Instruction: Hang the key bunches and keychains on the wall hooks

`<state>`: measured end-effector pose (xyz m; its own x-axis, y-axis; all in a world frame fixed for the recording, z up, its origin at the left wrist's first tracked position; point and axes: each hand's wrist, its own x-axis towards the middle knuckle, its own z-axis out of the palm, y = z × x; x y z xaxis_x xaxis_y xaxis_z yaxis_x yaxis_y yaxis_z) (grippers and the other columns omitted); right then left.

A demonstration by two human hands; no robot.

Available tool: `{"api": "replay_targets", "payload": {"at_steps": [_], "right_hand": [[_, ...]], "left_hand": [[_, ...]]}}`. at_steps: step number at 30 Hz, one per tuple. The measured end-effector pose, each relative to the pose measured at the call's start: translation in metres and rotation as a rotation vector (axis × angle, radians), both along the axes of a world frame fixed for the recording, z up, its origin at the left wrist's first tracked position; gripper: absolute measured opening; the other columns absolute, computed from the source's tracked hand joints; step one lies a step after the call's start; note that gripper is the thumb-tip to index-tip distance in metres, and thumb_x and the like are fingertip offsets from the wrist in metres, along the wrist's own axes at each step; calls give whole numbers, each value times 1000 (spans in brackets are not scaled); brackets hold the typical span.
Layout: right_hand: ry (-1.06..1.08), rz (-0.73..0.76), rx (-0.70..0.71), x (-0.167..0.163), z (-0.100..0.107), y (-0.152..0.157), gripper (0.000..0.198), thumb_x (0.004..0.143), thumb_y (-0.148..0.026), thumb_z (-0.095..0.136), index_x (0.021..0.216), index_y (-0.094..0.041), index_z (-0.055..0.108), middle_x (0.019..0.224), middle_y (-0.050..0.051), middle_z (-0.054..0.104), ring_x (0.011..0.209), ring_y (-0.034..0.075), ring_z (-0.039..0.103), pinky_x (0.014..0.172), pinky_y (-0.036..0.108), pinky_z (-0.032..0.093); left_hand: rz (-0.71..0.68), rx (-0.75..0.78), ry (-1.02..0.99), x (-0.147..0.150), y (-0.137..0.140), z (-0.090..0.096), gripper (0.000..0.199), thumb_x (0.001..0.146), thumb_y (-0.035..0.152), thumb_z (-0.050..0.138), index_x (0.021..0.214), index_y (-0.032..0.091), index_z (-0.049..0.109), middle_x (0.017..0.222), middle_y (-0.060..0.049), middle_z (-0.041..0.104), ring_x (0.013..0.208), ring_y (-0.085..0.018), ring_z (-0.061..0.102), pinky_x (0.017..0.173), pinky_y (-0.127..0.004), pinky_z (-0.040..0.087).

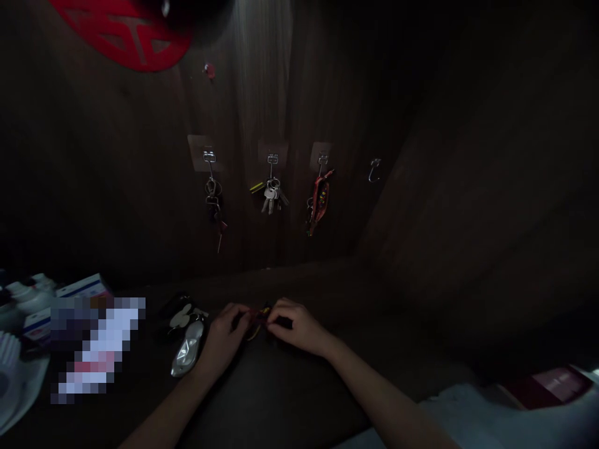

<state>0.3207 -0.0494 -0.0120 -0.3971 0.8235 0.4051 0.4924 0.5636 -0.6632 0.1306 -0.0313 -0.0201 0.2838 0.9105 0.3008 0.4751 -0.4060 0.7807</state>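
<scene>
My left hand (223, 337) and my right hand (298, 325) are close together over the dark wooden surface, low in the middle of the view. Between their fingertips is a small dark red and yellow strap-like thing (259, 317), too dim to name more exactly. Both hands pinch it, the left at one end and the right at the other. Beside my left wrist lies a shiny silver case-like thing (188, 349), with a bunch of keys (181, 317) just behind it.
Metal hooks on the wooden back panel hold a keyring with dark tags (213, 198), silver keys (270, 194) and a red patterned strap (321, 199). A bare hook (374, 169) is at right. White bottles (29, 296) and boxes (84, 287) stand left; a dark red box (545, 386) lies lower right.
</scene>
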Motion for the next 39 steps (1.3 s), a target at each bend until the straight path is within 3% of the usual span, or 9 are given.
{"api": "replay_targets", "payload": {"at_steps": [4,8,12,16,21,26,30,35,39], "right_hand": [[306,-60,-218,7,4,1,7,78,-23,59,76,-17,61,70,-1,62,67,12,58,65,25,44],[636,1,-433,7,6,2,17,76,-33,62,75,-17,57,64,-1,63,56,11,60,53,23,45],[790,77,-525,7,8,3,18,75,-32,66,75,-16,56,70,2,67,61,14,66,52,22,46],[908,108,-585,8,6,4,19,74,-30,68,77,-16,55,75,4,69,68,16,68,53,23,49],[977,114,-648,11,4,5,23,72,-29,70,78,-16,52,79,5,69,71,18,69,56,25,53],[968,180,-735,12,4,4,23,72,-28,70,81,-16,52,84,7,69,77,19,68,61,29,54],[959,169,-719,11,4,5,23,71,-28,70,80,-17,52,79,4,68,71,17,67,57,25,51],[998,96,-650,14,4,7,24,66,-22,72,84,-19,56,68,-1,64,57,9,57,47,17,38],[919,96,-649,16,3,7,16,66,-21,70,81,-18,64,71,-1,64,59,9,56,49,18,38]], "left_hand": [[-5,-9,8,-1,2,-4,21,84,30,44,85,21,63,84,-3,64,83,-19,61,75,-32,47],[-57,18,-24,0,0,-6,32,80,18,47,110,24,57,110,-5,61,104,-20,56,92,-38,43],[-218,-41,-31,3,-8,-1,43,80,13,44,119,28,52,126,-4,54,119,-19,47,102,-41,35],[-306,-116,-35,8,-16,7,38,80,18,51,115,28,57,127,-5,54,120,-21,45,103,-41,35],[-314,-189,-87,10,-16,16,20,81,27,52,97,24,63,109,-5,64,103,-20,56,91,-35,43],[-267,-294,-124,10,-14,14,21,82,32,51,95,20,62,91,-3,67,85,-18,60,74,-28,47],[-216,-357,-203,11,-13,13,25,82,39,49,89,18,62,75,-1,65,69,-14,58,61,-24,45],[-145,-361,-251,11,-11,15,29,81,41,50,97,20,63,80,-1,68,75,-16,60,68,-26,47],[-60,-342,-308,9,-9,15,29,80,39,51,100,22,62,80,0,69,78,-17,62,73,-28,48]]}}
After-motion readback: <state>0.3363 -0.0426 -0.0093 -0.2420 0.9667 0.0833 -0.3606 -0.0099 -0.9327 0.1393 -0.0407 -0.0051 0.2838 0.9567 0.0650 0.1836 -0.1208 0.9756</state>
